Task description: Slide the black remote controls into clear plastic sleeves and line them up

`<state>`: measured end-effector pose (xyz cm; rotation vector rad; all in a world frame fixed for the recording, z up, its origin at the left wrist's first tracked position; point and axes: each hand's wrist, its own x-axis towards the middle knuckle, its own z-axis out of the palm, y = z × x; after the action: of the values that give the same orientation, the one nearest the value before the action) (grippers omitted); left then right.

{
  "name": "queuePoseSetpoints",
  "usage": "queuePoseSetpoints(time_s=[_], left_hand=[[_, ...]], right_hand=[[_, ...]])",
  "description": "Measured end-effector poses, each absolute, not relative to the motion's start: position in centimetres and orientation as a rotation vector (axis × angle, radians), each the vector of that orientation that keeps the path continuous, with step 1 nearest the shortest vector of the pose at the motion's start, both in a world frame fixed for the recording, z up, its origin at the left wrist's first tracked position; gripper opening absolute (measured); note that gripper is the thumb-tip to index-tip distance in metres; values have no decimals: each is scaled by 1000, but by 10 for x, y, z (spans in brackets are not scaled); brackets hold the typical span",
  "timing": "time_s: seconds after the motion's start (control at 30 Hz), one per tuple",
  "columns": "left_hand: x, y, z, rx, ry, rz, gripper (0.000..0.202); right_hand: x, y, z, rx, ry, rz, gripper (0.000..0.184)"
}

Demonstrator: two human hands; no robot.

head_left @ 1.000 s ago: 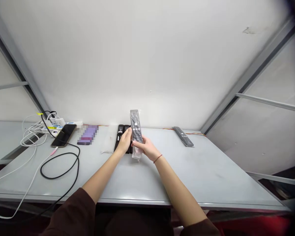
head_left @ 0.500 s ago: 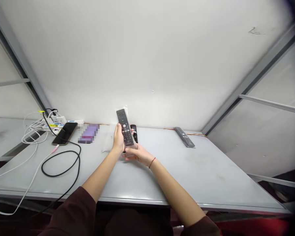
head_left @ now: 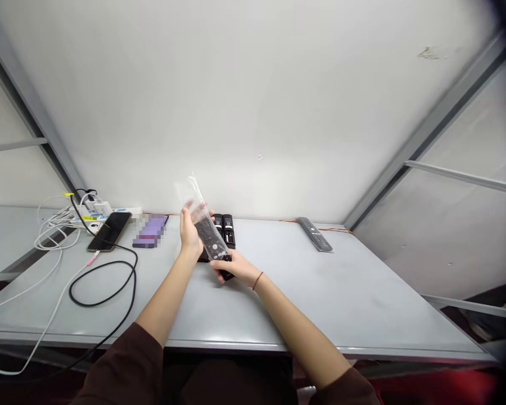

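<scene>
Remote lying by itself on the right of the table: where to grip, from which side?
I'd pinch the remote across its narrow middle, from above and the near side, likely with the right hand once free: it lies flat, buttons up, long and slim, far end close to the wall.

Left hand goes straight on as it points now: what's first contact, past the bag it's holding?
Probably the white wall behind the table: past the clear bag, the left hand points that way. Depth is uncertain in this single view.
</scene>
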<state>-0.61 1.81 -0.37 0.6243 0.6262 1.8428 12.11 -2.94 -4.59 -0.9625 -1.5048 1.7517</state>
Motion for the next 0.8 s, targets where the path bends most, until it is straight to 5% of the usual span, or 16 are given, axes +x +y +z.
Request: queuePoseSetpoints(time_s=[0.17,0.3,0.43,0.53,0.67,0.8], left_hand=[[0,17,-8,618,661,1746,34],[-9,28,-5,619,726,1838,24],[-53,60,9,598,909,1990,18],[-88,77,7,792,1256,1782,14],[-109,81,-20,1121,1586,1455,49],[-106,81,-47,1444,1712,1190,30]], right_hand=[[124,-28,-38,-1079,-1623,1420,22],[140,-22,-32,-1134,-1775,1439,30],[166,-11,-31,-1219,-1790,1425,19],[183,0,-37,-1280,-1547,1360,19],[197,10,-47,-1342,-1324,1348,21],[201,13,-52,-1397,-1236,1375,20]])
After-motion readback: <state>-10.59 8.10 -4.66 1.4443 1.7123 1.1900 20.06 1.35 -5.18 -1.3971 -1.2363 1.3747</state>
